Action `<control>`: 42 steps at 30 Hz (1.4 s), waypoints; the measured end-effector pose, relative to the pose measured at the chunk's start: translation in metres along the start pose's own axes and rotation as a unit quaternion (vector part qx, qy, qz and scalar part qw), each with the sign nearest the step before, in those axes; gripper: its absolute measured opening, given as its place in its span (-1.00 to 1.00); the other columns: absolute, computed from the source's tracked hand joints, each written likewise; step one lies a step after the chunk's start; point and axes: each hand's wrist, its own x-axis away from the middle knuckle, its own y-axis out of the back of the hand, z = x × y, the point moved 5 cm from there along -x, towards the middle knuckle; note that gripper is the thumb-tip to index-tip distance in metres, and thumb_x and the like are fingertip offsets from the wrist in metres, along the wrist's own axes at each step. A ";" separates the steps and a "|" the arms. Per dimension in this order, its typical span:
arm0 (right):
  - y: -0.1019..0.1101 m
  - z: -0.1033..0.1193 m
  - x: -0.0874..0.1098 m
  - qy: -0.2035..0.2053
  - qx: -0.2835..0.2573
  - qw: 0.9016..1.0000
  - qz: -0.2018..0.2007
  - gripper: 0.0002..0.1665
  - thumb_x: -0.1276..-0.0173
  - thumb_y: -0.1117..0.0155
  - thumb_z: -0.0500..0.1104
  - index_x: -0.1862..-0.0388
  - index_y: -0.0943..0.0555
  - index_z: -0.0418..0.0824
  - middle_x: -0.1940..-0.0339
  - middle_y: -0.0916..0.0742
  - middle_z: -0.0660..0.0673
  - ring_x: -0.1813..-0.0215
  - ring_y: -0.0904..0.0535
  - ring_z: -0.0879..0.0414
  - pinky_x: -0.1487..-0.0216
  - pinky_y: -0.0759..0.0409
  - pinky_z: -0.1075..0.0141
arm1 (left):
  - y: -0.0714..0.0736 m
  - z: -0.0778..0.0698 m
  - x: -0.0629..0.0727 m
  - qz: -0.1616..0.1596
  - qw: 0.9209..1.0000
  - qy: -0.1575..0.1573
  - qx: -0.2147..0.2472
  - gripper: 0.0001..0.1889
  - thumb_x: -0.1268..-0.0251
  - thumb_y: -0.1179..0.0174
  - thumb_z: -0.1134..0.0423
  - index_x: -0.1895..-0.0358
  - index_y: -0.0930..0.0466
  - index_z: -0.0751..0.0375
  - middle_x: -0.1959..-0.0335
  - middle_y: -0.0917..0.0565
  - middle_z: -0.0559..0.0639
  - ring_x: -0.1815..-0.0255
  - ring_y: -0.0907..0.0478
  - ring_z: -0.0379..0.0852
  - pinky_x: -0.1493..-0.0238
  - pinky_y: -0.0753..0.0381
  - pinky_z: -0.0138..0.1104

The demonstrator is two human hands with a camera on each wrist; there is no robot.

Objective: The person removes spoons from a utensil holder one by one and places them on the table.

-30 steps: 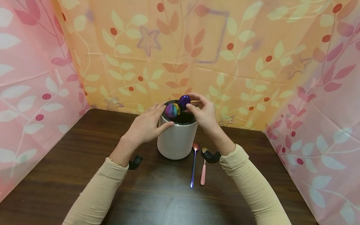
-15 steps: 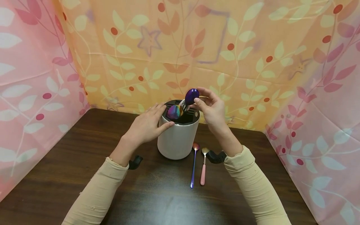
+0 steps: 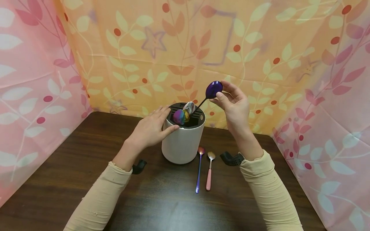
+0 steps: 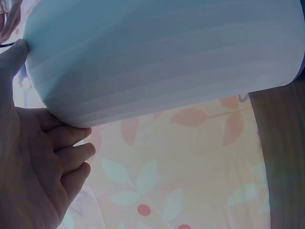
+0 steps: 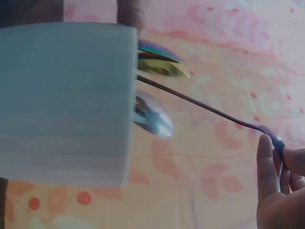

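My right hand (image 3: 237, 106) pinches a shiny purple spoon (image 3: 214, 89) by its bowl. The spoon's thin dark handle (image 5: 200, 104) slants down into a white utensil holder (image 3: 181, 146), its lower end hidden inside. My left hand (image 3: 148, 126) rests against the holder's left rim, fingers extended and thumb at the front; the left wrist view has its fingertips touching the holder's edge. Other spoon bowls stick out of the black slotted insert (image 3: 200, 118): a rainbow spoon (image 3: 178, 116), a gold spoon (image 3: 186, 116) and a silver spoon (image 3: 189, 107).
On the dark wooden table (image 3: 162, 199), right of the holder, lie a long iridescent spoon (image 3: 198, 170) and a pink-handled spoon (image 3: 209, 175), side by side. Leaf-patterned cloth (image 3: 185, 73) hangs behind the table and along both sides.
My right hand has moved up and to the right with the purple spoon, drawing more of its handle out of the holder. My left hand has stayed on the rim.
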 end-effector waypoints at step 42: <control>0.141 -0.019 0.060 -0.112 0.043 0.989 -0.085 -0.69 -0.41 -0.33 -0.48 -0.08 -0.76 -0.30 0.13 -0.69 -0.15 0.19 -0.70 0.10 0.17 -0.79 0.32 | 0.000 0.006 -0.001 -0.003 1.000 -0.005 0.002 -0.01 -0.50 0.14 -0.48 -0.64 -0.13 0.30 -0.69 -0.11 0.15 -0.70 0.03 0.19 -0.67 0.00 0.06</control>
